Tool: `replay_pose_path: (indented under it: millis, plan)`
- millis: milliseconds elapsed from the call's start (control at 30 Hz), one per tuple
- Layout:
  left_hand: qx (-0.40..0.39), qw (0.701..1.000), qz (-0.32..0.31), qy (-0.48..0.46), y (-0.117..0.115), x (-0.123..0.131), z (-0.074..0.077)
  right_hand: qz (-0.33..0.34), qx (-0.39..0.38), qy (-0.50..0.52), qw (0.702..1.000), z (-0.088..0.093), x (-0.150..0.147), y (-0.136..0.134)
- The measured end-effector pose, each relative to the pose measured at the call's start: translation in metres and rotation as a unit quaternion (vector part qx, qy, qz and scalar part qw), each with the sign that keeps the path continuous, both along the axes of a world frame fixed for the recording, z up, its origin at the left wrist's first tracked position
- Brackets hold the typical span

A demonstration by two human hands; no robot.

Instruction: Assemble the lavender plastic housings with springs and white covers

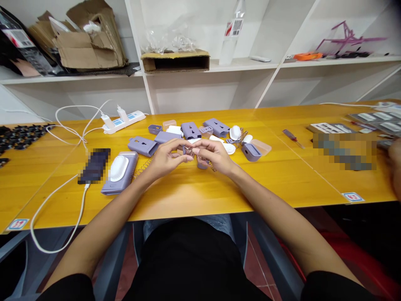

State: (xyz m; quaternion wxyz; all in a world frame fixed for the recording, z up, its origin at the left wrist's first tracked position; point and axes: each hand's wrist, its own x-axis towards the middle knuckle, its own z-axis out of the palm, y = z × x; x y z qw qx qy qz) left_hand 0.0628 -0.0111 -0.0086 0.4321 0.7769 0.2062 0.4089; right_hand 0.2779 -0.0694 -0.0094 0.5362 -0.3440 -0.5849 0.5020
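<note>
My left hand (166, 156) and my right hand (213, 155) meet above the yellow table (219, 188), fingers pinched together on a small wire spring (189, 150) held between them. A coiled spring (142, 168) trails on the table beside my left wrist. A small purple part (202, 165) lies under my right hand. Beyond my hands lie several purple casings (191, 130) and white oval pieces (234, 132). A larger purple unit with a white oval pad (119, 172) rests to the left.
A white power strip (123, 121) with cables sits at the back left. A dark phone (94, 165) lies plugged in. A red screwdriver (293, 138) and labelled cards (332, 127) are at right. Black parts (19, 136) are far left. Another person's hand (395, 165) shows at the right edge.
</note>
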Motion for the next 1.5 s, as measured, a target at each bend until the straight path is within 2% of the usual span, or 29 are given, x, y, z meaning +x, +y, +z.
replay_pose_path:
  millis: [133, 533, 1133, 1367, 1500]
  plan:
    - [0.041, 0.999, 0.007, 0.016, -0.003, -0.001, 0.003, 0.014, -0.027, 0.020, 0.999, 0.002, 0.001, 0.000]
    - [0.059, 0.998, -0.019, -0.002, -0.003, 0.001, 0.000, 0.031, -0.054, 0.041, 0.997, 0.003, 0.002, 0.002]
    - [0.045, 0.999, -0.021, -0.002, -0.002, 0.002, -0.004, 0.042, -0.048, 0.039, 0.997, 0.002, 0.002, 0.002]
    - [0.117, 0.992, 0.038, 0.004, -0.006, 0.001, 0.005, 0.027, -0.029, 0.015, 0.999, 0.002, -0.001, 0.000]
    - [0.157, 0.987, 0.030, 0.034, -0.005, 0.000, 0.005, -0.005, -0.009, -0.019, 1.000, 0.001, -0.003, -0.001]
